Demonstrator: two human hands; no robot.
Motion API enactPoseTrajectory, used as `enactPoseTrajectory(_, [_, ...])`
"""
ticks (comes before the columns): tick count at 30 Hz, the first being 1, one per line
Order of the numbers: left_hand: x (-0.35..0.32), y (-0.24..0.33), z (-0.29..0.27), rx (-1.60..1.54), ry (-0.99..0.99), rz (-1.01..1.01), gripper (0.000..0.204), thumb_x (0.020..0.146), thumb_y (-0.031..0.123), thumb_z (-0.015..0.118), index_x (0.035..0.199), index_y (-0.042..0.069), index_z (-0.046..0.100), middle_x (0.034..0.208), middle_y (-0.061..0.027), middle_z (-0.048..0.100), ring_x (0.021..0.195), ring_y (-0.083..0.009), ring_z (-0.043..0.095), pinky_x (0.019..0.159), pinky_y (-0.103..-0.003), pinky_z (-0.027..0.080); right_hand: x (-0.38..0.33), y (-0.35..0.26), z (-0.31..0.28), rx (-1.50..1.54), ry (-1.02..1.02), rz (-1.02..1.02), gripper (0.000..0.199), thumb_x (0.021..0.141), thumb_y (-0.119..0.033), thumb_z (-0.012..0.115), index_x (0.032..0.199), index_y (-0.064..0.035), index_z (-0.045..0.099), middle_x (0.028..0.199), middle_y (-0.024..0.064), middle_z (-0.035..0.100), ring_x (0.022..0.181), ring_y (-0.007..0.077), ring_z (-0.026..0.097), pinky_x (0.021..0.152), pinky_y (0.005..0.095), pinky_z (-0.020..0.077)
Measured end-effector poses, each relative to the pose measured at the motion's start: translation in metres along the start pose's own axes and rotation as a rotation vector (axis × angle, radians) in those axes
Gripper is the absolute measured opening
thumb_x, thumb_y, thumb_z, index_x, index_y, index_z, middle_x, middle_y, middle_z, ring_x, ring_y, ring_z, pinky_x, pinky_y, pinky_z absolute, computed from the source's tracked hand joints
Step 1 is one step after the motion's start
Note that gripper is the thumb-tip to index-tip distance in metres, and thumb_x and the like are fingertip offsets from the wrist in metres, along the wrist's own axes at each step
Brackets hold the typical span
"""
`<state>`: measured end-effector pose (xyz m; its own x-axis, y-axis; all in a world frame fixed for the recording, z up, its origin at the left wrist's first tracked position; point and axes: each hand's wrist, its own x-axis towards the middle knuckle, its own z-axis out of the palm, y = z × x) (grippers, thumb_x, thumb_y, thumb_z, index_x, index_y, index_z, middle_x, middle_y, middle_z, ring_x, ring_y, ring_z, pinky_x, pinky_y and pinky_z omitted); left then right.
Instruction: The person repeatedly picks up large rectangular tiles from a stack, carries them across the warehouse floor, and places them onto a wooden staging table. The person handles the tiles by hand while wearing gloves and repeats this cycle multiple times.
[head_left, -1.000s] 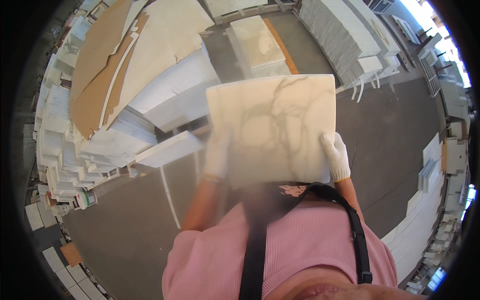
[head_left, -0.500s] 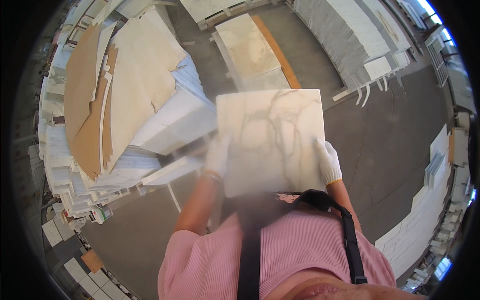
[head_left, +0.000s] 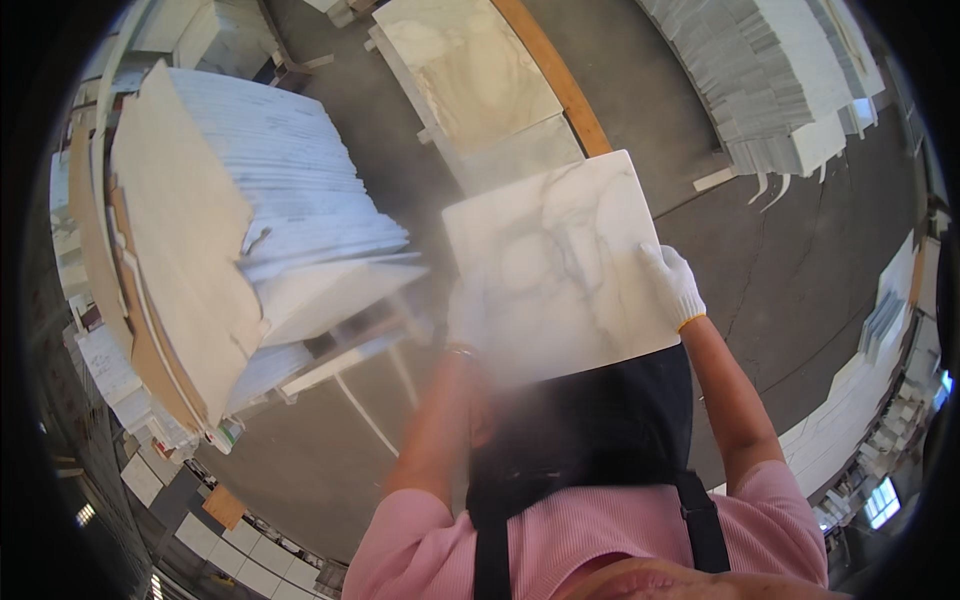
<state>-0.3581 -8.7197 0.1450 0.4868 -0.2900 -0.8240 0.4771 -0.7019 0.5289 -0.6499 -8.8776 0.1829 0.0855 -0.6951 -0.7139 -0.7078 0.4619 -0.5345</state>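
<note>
Holding one pale stone slab (head_left: pixel 560 270) in front of the body, the person is using both gloved hands. The slab is showing a smooth, nearly square face with slightly rounded corners and grey veins branching through white. The right hand (head_left: pixel 675 282), in a white knit glove with a yellow cuff, is clamping on the slab's right edge, thumb lying on the face; its other fingers are partly hiding. The left hand (head_left: pixel 466 312) is meeting the left edge but blurring into haze; cannot tell how its fingers are standing.

Below the slab, a plain black apron (head_left: pixel 610 410) is covering the middle of a ribbed pink shirt (head_left: pixel 590 530). At left, a stack (head_left: pixel 290 160) of thin bluish-white slabs is showing ridged edges, with torn tan cardboard (head_left: pixel 190 230) draping over its side. Beyond, veined panels (head_left: pixel 470 70) are lying flat beside an orange-brown plank (head_left: pixel 555 75).

Compared with half a second ago: the slab is now slanting, its far edge rising toward the right; more apron is showing; the stack is baring more of its ridges, and the panels are sitting further left in view.
</note>
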Motion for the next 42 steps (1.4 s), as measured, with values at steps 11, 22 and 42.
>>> enactPoseTrajectory(11, [0.229,-0.067,0.072,0.267,0.101,-0.044,0.054,0.106,0.049,0.051,0.106,-0.003,0.065,0.087,-0.0046,0.061,0.075,-0.0137,0.055,0.071,-0.033,0.051,0.262,0.095,0.113,-0.006,-0.025,0.011,0.058,0.097,-0.050,0.064,0.119,0.0035,0.070,0.107,0.0145,0.073,0.100,0.0226,0.064,0.089,0.0350,0.0502])
enactPoseTrajectory(22, [0.328,-0.114,0.087,0.103,0.005,-0.071,0.094,0.094,0.071,0.057,0.145,-0.008,0.050,0.114,-0.0126,0.068,0.101,-0.0188,0.062,0.092,-0.032,0.051,0.362,0.123,0.155,0.029,-0.031,0.016,0.067,0.095,-0.056,0.064,0.132,-0.0009,0.066,0.119,0.0134,0.071,0.108,0.0219,0.063,0.096,0.0335,0.0483])
enactPoseTrajectory(42, [0.240,-0.187,0.057,-0.464,-0.040,-0.759,0.077,0.095,0.068,0.057,0.135,0.002,0.051,0.128,-0.0239,0.061,0.111,-0.0419,0.062,0.090,-0.058,0.053,0.345,0.070,0.147,-0.914,-0.059,0.040,0.066,0.093,-0.057,0.065,0.135,-0.0069,0.060,0.130,0.0137,0.065,0.117,0.0247,0.062,0.100,0.0383,0.0478])
